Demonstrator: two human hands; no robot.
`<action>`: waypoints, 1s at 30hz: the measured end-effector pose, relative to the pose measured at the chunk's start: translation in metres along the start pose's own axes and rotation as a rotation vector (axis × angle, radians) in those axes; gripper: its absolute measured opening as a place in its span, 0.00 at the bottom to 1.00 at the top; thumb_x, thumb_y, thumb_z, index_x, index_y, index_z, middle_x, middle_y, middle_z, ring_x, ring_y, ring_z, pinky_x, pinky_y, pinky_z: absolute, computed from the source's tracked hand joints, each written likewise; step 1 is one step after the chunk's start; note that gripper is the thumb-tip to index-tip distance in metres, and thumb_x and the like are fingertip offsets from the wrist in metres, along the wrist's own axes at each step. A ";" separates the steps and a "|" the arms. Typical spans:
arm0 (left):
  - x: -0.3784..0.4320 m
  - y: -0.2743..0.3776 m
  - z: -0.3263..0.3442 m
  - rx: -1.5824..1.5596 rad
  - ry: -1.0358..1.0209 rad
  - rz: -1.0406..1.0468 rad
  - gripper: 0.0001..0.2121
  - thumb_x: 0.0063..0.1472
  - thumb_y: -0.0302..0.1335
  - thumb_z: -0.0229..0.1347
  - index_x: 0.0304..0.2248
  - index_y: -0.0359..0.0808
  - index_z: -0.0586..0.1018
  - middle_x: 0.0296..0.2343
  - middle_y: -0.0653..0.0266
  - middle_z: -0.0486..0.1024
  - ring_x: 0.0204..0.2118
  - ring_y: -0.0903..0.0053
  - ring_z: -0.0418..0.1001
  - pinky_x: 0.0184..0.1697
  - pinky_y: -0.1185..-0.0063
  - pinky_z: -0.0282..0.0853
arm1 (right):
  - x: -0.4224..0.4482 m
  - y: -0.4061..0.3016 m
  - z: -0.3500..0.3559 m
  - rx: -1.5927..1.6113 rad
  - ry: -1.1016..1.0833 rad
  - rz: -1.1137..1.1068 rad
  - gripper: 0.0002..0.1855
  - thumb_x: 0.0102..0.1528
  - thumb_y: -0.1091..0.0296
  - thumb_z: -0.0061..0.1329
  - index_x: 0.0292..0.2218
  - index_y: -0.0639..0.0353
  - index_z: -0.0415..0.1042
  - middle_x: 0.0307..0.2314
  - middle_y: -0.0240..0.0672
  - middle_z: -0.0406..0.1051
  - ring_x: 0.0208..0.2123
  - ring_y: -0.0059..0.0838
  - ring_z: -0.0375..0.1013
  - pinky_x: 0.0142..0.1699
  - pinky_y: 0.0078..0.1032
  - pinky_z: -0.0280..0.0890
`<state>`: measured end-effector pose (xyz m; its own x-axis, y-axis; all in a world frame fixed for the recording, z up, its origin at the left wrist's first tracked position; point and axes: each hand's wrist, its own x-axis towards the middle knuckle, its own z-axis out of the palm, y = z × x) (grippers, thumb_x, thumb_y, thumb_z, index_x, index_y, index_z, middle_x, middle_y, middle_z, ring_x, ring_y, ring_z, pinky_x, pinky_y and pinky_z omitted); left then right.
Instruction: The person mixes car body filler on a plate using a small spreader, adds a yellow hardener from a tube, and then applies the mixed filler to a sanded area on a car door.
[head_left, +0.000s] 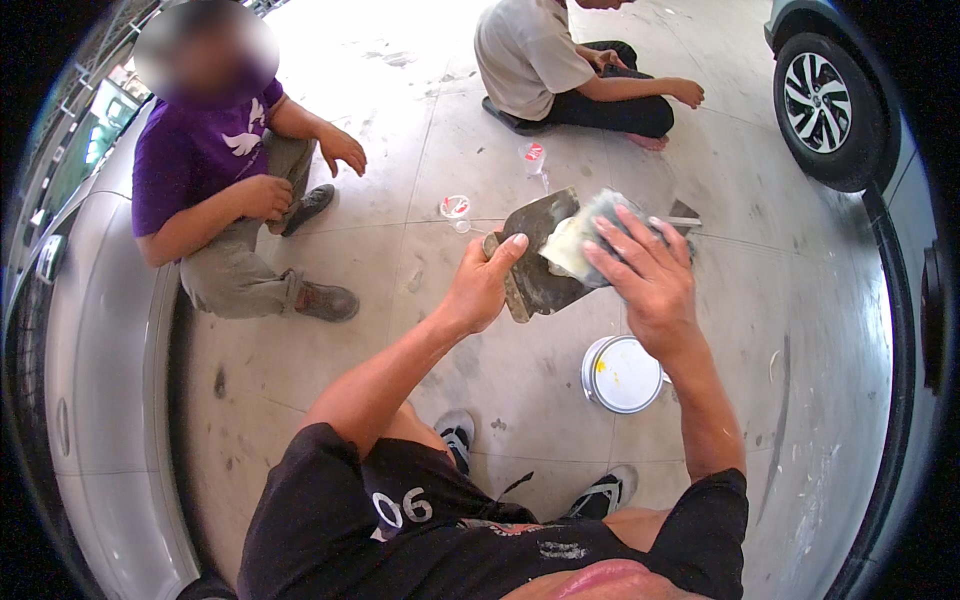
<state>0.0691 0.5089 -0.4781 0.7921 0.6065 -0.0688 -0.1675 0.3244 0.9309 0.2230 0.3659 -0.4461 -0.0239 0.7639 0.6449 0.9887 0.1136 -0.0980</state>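
My left hand (480, 289) grips the edge of a dark, stained mixing board (551, 292), thumb on top. Pale cream filler paste (564, 251) lies on its face. Over the board's right side, my right hand (649, 270) holds a flat grey spreader (607, 206), blurred and partly hidden under the fingers. Paste covers the spreader's left part, which meets the board. Below my hands, a metal can (630, 375) with a white, yellow-spotted lid stands on the floor.
A person in purple (202, 165) crouches at left beside a silver car (112, 300). Another person (525, 60) sits on the floor ahead. Two clear plastic cups (454, 206) and a flat blade (682, 214) lie beyond the board. A car wheel (817, 101) is at right.
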 end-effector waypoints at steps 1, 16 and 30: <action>0.000 0.000 0.002 -0.053 -0.001 0.004 0.14 0.58 0.31 0.44 0.41 0.31 0.64 0.34 0.58 0.69 0.32 0.73 0.71 0.34 0.75 0.71 | 0.003 -0.001 0.001 0.020 0.024 0.004 0.19 0.41 0.78 0.43 0.37 0.49 0.70 0.40 0.31 0.67 0.47 0.32 0.62 0.49 0.35 0.51; -0.001 0.026 0.000 -0.339 -0.035 -0.072 0.16 0.55 0.29 0.46 0.42 0.29 0.64 0.36 0.55 0.69 0.36 0.69 0.71 0.38 0.71 0.70 | -0.022 0.019 0.025 0.658 0.003 0.208 0.31 0.39 0.86 0.43 0.47 0.56 0.61 0.47 0.43 0.57 0.50 0.44 0.56 0.54 0.32 0.52; -0.011 0.009 0.023 -0.169 0.164 0.323 0.15 0.56 0.30 0.47 0.42 0.33 0.65 0.35 0.63 0.69 0.35 0.74 0.70 0.37 0.76 0.67 | -0.020 -0.011 0.018 1.648 0.523 0.835 0.19 0.54 0.67 0.33 0.46 0.65 0.54 0.35 0.42 0.65 0.33 0.33 0.70 0.25 0.30 0.71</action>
<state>0.0720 0.4886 -0.4605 0.5805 0.8006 0.1485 -0.4978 0.2046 0.8428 0.2095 0.3606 -0.4720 0.6624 0.7318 0.1601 -0.3806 0.5129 -0.7695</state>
